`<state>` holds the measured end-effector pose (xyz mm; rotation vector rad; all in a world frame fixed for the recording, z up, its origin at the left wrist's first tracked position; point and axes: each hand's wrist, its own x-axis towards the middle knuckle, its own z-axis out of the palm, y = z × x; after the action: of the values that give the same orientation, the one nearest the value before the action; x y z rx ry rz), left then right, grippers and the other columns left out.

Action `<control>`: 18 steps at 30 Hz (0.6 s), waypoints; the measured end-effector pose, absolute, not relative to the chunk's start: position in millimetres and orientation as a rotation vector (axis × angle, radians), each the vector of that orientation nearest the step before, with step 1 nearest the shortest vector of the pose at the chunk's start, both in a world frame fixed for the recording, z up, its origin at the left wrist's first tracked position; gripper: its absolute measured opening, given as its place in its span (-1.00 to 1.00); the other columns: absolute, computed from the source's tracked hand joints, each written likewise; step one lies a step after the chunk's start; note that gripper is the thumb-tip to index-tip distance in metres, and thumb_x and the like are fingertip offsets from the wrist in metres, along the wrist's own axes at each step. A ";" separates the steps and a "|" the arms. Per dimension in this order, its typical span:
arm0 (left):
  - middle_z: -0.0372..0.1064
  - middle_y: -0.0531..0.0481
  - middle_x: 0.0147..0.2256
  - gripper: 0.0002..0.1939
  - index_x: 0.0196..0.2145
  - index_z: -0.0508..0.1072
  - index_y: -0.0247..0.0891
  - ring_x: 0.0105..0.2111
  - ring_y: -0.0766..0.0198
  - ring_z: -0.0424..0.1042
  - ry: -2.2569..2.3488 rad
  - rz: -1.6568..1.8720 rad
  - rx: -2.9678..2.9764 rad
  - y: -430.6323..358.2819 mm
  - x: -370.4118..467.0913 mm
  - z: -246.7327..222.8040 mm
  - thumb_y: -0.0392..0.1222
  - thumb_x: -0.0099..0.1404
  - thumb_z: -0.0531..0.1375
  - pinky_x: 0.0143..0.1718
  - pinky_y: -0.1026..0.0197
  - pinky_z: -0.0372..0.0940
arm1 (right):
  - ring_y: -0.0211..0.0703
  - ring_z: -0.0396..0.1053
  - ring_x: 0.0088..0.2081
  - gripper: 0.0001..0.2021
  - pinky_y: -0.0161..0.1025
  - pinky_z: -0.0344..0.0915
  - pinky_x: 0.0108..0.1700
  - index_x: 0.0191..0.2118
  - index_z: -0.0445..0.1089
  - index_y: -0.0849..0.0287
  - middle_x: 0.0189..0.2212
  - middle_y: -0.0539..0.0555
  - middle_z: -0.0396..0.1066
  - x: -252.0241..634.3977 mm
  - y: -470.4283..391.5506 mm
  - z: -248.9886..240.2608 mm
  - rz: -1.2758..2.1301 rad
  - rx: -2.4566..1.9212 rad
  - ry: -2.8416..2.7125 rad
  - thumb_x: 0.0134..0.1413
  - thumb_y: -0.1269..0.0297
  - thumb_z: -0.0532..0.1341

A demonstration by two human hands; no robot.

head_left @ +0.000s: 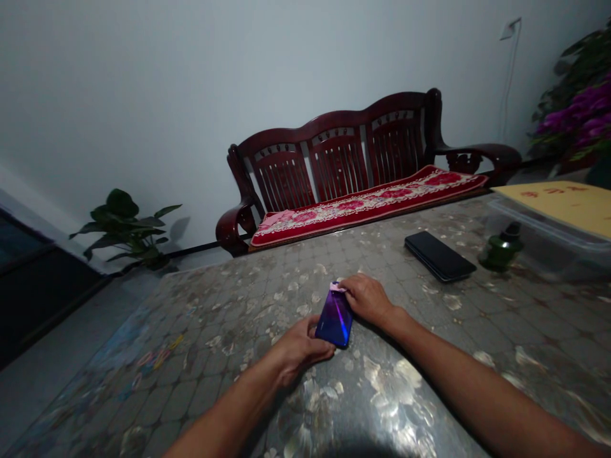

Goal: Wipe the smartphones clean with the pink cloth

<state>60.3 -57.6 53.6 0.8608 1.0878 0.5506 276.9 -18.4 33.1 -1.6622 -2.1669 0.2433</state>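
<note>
A blue-purple smartphone (pixel 335 321) is tilted up just over the table, its glossy back turned toward me. My left hand (pixel 301 343) grips its lower left edge, thumb along the bottom corner. Pinched in the fingers of my right hand (pixel 368 298) is a small pale pink cloth (pixel 337 287), pressed against the phone's top end. Whether the cloth is fabric or tissue I cannot make out. The phone's screen side is hidden from view.
A black phone-like slab (pixel 439 256) lies to the right, beside a green bottle (pixel 500 248) and a clear plastic box (pixel 558 251) under a yellow sheet (pixel 563 202). Colourful loops (pixel 160 353) show at left on the patterned table (pixel 229 331). Behind stands a wooden bench (pixel 337 156).
</note>
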 end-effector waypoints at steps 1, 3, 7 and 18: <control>0.50 0.02 -0.34 -0.25 0.04 0.38 -0.33 -0.43 0.33 0.46 1.099 0.584 0.942 -60.1 60.8 48.1 -0.44 -0.16 0.45 -0.36 0.35 0.32 | -0.04 0.43 -0.01 -0.69 -0.23 0.24 0.03 0.01 0.54 0.10 -0.05 0.12 0.57 276.7 -18.9 33.6 0.242 -1.665 -2.175 0.28 0.40 0.11; 0.46 0.10 -0.39 -0.18 0.14 0.31 -0.30 -0.50 0.39 0.37 1.143 0.633 1.101 -63.6 62.8 37.3 -0.43 -0.12 0.42 -0.45 0.38 0.19 | -0.04 0.43 -0.01 -0.69 -0.23 0.24 0.03 0.01 0.54 0.10 -0.06 0.13 0.56 276.3 -20.1 34.9 0.234 -1.671 -2.191 0.28 0.40 0.12; 0.37 0.19 -0.49 -0.29 0.11 0.36 -0.27 -0.52 0.36 0.29 1.253 0.717 1.387 -66.8 65.8 26.8 -0.45 -0.06 0.33 -0.46 0.35 0.10 | -0.03 0.43 -0.03 -0.70 -0.21 0.25 0.01 0.00 0.54 0.12 -0.09 0.14 0.57 276.0 -22.6 36.0 0.195 -1.668 -2.210 0.29 0.40 0.11; 0.35 0.10 -0.48 -0.45 -0.04 0.52 -0.16 -0.21 -0.03 0.45 1.377 0.598 1.683 -63.5 59.8 39.7 -0.31 -0.03 0.44 -0.07 0.15 0.19 | -0.03 0.39 -0.08 -0.73 -0.21 0.22 -0.03 -0.04 0.54 0.12 -0.13 0.17 0.55 275.9 -25.8 30.6 0.097 -1.627 -2.293 0.26 0.43 0.13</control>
<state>59.8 -63.5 39.7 1.6826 1.3772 0.5985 275.9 -25.8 30.6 -1.6268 -2.2927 0.0965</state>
